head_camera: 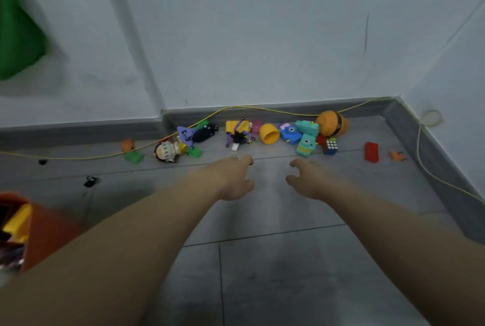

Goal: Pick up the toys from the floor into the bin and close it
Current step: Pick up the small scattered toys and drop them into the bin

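Several toys lie in a row on the grey tiled floor by the wall: a doll (168, 151), a yellow cup (269, 133), a teal toy camera (305, 144), a puzzle cube (330, 146), a red brick (371, 152) and an orange ball-shaped toy (332, 123). My left hand (232, 177) and my right hand (308, 177) reach out side by side over the floor, just short of the toys, fingers loosely spread, holding nothing. The orange bin (44, 231) stands at the lower left, open, with toys inside.
A thin yellow cord (210, 115) runs along the skirting and across the toys, then down the right wall. Small black pieces (90, 181) lie on the floor at the left. A green cloth (18, 31) hangs at the upper left. The walls meet in a corner at the right.
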Motion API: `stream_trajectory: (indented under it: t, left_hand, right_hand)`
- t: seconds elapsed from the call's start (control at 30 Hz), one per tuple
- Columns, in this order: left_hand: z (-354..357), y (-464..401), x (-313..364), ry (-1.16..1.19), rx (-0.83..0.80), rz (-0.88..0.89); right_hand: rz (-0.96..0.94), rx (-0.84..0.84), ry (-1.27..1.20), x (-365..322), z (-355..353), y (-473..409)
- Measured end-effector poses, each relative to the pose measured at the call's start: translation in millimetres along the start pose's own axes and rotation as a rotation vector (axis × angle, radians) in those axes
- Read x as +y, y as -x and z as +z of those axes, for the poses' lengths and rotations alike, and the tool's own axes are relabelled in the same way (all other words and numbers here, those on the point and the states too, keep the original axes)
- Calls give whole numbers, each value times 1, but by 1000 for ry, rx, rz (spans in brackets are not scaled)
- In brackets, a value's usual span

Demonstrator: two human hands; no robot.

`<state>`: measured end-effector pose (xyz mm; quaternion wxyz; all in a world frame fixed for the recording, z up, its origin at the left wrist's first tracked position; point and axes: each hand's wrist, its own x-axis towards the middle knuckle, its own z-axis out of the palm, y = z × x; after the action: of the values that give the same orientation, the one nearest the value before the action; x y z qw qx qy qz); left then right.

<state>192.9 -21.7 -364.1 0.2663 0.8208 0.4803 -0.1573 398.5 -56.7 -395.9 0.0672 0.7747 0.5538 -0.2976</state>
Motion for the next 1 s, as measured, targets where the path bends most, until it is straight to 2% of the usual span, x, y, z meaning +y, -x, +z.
stream_trajectory:
  t: [0.13, 0.37, 0.57, 0.73, 0.83, 0.9, 1.0]
  left_hand:
    - [10, -46, 31, -10, -16, -24]
    - [27, -116, 95, -62, 39, -22]
    - [31, -167, 140, -129, 76, -26]
    - [37, -192, 145, -78, 20, -21]
    - [45, -196, 140, -33, -1, -23]
    - [47, -200, 137, -43, 7, -25]
    - [44, -205, 138, -55, 9, -26]
  right_hand:
    - [55, 47, -29, 48, -6, -25]
    - [265, 187, -141, 157, -24, -64]
    - [353, 352, -146, 232, -36, -91]
    - [360, 312, -149, 249, -44, -116]
    - [298, 405, -226, 242, -35, -118]
    - [238, 493, -191, 233, -27, -116]
    - [197, 494, -126, 224, -28, -119]
